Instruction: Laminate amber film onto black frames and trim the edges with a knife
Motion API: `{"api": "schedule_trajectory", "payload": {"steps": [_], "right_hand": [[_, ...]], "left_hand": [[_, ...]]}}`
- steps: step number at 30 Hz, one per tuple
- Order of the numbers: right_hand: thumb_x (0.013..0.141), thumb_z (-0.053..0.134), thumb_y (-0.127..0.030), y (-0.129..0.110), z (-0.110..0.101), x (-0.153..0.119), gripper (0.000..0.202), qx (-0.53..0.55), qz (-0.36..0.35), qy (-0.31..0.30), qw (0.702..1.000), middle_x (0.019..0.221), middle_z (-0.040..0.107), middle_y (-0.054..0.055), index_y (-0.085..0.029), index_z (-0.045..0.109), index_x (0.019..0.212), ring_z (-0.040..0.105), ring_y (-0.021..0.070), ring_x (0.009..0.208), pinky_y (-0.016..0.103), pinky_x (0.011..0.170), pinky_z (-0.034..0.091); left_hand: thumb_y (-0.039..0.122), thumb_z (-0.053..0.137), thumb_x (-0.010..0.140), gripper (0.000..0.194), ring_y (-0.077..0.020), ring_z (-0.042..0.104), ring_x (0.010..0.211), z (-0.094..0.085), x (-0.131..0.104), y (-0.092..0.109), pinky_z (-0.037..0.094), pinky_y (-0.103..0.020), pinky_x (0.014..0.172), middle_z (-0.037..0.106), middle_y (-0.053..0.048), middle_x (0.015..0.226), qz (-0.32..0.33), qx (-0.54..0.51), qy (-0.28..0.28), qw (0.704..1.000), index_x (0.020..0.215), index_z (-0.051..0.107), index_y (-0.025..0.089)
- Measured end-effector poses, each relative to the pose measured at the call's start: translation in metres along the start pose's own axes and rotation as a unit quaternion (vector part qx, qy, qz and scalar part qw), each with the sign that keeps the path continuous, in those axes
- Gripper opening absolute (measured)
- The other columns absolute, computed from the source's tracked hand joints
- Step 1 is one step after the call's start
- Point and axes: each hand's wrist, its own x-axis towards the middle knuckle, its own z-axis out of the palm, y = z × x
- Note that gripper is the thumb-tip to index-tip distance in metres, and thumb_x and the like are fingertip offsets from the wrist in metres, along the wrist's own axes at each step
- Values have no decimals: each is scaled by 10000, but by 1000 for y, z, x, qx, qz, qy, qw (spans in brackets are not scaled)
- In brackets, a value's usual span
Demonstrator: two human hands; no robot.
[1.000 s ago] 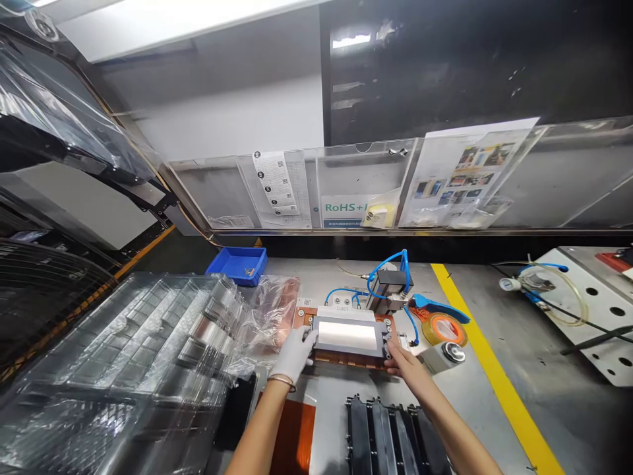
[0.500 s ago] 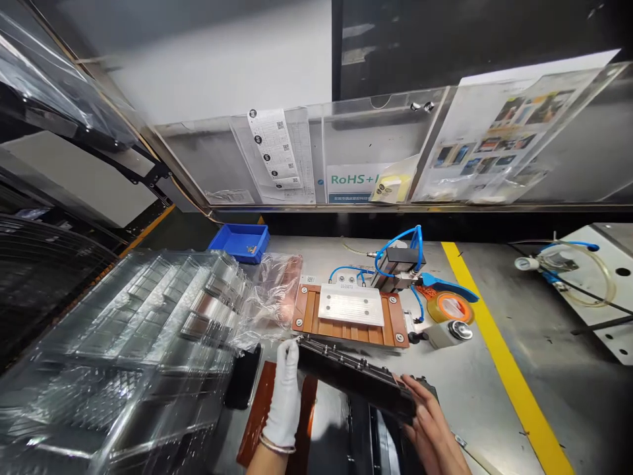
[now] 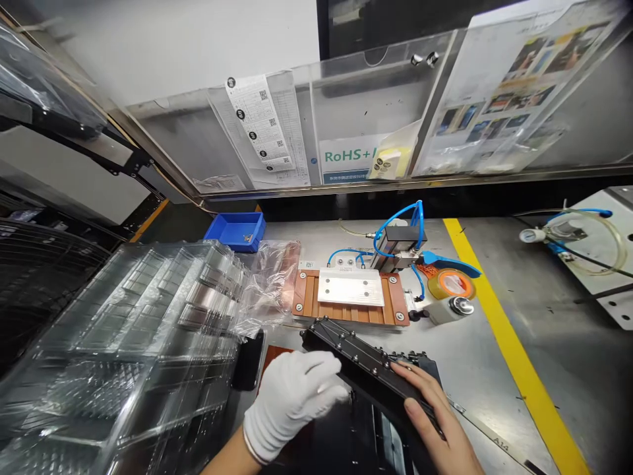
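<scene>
A long black part (image 3: 366, 363) with a row of small metal studs along its top slants across the front of the bench. My right hand (image 3: 432, 412), bare, grips its right end, thumb on the near side and fingers over the far edge. My left hand (image 3: 297, 396), in a white glove, is beside the part's near left side with its fingers slightly apart and nothing visible in them. Beyond the part sits a brown fixture (image 3: 309, 297) with a silver plate (image 3: 350, 287) on it. Dark glossy pieces (image 3: 336, 435) lie below the hands.
Clear plastic trays (image 3: 163, 316) are stacked at left, near a blue bin (image 3: 235, 231) and a black phone (image 3: 248, 361). Blue air hoses (image 3: 395, 221), orange tape (image 3: 452, 284) and a bottle (image 3: 450, 309) stand right of the fixture. A yellow stripe (image 3: 514, 349) crosses the bench.
My left hand has let go of the black part's left end and moved nearer and right. The part has turned, showing its studded top more. The view has shifted.
</scene>
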Motion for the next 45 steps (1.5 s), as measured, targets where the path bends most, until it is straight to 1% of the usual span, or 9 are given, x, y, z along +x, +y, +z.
{"api": "schedule_trajectory", "payload": {"steps": [3,6,18,24,29,32,37,41,45], "right_hand": [[873,509,-601,-6,1,1,434,-6,2,24,1000,1370,512,55,-372,630,1220,413,333,1343,644,1124,261],[874,509,-598,-13,6,0,422,-8,7,56,998,1342,511,57,-354,649,1188,438,323,1314,627,1139,249],[883,494,-591,-17,21,0,451,-11,21,18,1000,1332,500,84,-314,654,1202,431,299,1317,516,1138,321],[872,491,-618,-10,10,-6,448,-18,47,31,998,1349,488,55,-358,654,1199,420,310,1330,523,1141,313],[869,497,-625,-9,3,-10,433,-15,54,33,998,1339,492,48,-373,656,1184,423,307,1325,527,1144,299],[869,491,-631,-8,5,-8,447,-7,55,36,998,1329,500,61,-355,664,1174,431,303,1317,530,1169,236],[856,491,-645,-13,10,-6,480,4,64,23,998,1324,509,81,-330,676,1166,431,310,1318,531,1165,242],[853,488,-645,-22,14,-6,483,-8,54,18,998,1322,512,80,-328,675,1166,448,310,1307,510,1143,306],[853,485,-646,-26,17,-6,486,-17,54,10,998,1335,500,83,-326,674,1166,445,311,1312,508,1134,327]], "left_hand": [[389,532,933,208,-173,610,569,5,8,7,394,-312,457,690,46,815,61,73,-152,984,1087,569,255],[168,548,889,211,-190,658,593,15,13,12,442,-293,468,690,32,764,72,121,-199,970,1091,570,226],[145,427,878,210,-227,667,605,40,15,71,553,-347,455,714,-94,938,179,85,-146,969,1011,587,114],[279,491,920,322,-220,698,680,15,22,36,571,-300,606,735,-53,900,66,73,-228,969,1229,563,227],[73,528,832,422,-214,671,562,3,19,-1,490,-255,501,698,-18,698,-2,174,-315,933,1201,600,264],[51,527,830,302,-220,668,576,3,15,-7,500,-268,525,670,-29,648,-3,194,-336,922,1053,645,217],[5,477,832,215,-253,656,724,5,11,7,556,-363,619,668,-86,782,22,173,-300,938,822,633,152],[189,490,920,204,-238,637,971,9,16,29,561,-358,836,676,-101,1067,49,8,-211,976,1078,617,163],[192,447,926,370,-237,627,1053,16,23,40,552,-364,883,658,-112,1189,54,-45,-204,976,1286,528,162]]}}
